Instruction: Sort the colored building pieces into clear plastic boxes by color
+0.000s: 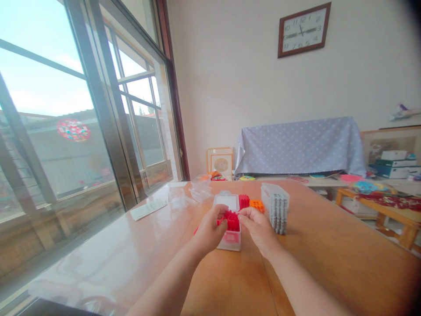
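Over a clear plastic box [229, 246] in the middle of the table, both hands are at work on red toothed plastic pieces [233, 221]. My left hand [212, 228], fingers curled, grips them from the left side. My right hand [258, 226] pinches the right edge of the red pieces between thumb and fingertips. More red shows through the box wall, and its whitish lid [226, 202] lies open behind. Just past my hands are a red stack [244, 201] and an orange stack [257, 205] of similar pieces. My fingers hide part of what they hold.
Grey toothed pieces [278, 215] stand stacked on the right, against a clear container [266, 193]. Several clear empty containers [179, 198] sit at the back left, with a pale flat packet [148, 209] beside them. A window [108, 109] borders the wooden table [315, 254] on the left.
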Motion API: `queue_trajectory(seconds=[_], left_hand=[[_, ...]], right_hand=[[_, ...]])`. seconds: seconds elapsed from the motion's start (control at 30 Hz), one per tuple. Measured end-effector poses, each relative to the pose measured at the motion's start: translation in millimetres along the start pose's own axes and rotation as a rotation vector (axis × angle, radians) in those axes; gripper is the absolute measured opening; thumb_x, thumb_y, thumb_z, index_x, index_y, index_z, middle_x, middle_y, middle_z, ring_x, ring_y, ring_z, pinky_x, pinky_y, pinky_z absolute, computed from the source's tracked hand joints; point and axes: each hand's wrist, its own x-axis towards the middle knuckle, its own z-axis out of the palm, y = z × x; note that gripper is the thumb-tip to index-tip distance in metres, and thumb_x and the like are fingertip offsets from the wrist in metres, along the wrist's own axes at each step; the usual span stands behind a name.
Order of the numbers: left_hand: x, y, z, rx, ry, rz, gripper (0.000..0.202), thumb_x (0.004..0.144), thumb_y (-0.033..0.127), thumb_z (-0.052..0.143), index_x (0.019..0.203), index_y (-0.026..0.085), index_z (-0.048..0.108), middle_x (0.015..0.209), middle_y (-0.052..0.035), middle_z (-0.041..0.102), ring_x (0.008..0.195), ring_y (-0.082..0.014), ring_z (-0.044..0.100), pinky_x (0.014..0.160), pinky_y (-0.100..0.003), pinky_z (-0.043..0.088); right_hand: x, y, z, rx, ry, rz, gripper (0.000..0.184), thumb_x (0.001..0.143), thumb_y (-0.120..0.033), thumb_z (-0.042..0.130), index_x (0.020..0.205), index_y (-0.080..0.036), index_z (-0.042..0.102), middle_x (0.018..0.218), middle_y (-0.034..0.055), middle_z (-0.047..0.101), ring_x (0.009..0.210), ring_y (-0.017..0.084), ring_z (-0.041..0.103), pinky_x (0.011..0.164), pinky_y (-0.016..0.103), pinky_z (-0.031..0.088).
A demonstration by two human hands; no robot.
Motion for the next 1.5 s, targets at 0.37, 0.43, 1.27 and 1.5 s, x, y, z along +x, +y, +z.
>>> queue_trajectory(seconds=[0.37, 0.43, 1.27, 1.5], left_hand=[[7.7, -16.5, -5.0, 0.235, -0.052, -0.100, 0.021, 0.082, 0.018, 0.053, 0.093, 0.018, 0.071, 0.089, -0.0034, 0.074, 0.081, -0.0177, 0.066, 0.072, -0.026, 0.049], [5.5, -15.5, -4.9, 0.278, -0.068, -0.127, 0.022, 0.082, 0.020, 0.053, 0.094, 0.019, 0.071, 0.091, -0.0031, 0.074, 0.083, -0.0182, 0.066, 0.072, -0.025, 0.048], [-3.1, 17.2, -6.8, 0.500, -0.179, -0.131, 0.025, 0.079, 0.020, 0.050, 0.081, 0.028, 0.074, 0.079, -0.0003, 0.074, 0.084, -0.0227, 0.062, 0.082, -0.034, 0.041], [-3.2, 14.1, -3.4, 0.455, -0.121, -0.126, 0.018, 0.076, 0.021, 0.056, 0.079, 0.027, 0.072, 0.082, -0.0002, 0.074, 0.089, -0.0245, 0.063, 0.088, -0.038, 0.042]], right_hand=[[-1.4, 8.6, -0.2, -0.449, -0.017, -0.231, 0.015, 0.081, -0.033, 0.057, 0.081, -0.022, 0.066, 0.082, 0.0022, 0.067, 0.078, 0.019, 0.060, 0.076, 0.031, 0.047], [-0.1, 11.7, -2.1, -0.515, -0.020, -0.247, 0.013, 0.080, -0.031, 0.057, 0.077, -0.022, 0.066, 0.081, 0.0017, 0.065, 0.079, 0.018, 0.060, 0.077, 0.030, 0.046], [-5.1, 1.5, -6.9, -0.824, -0.082, -0.321, 0.025, 0.086, -0.026, 0.051, 0.064, -0.023, 0.064, 0.073, 0.0007, 0.058, 0.078, 0.017, 0.054, 0.072, 0.027, 0.038], [-4.9, 1.5, -6.8, -0.829, -0.067, -0.324, 0.028, 0.087, -0.026, 0.049, 0.062, -0.022, 0.062, 0.071, 0.0010, 0.058, 0.078, 0.017, 0.054, 0.073, 0.027, 0.038]])
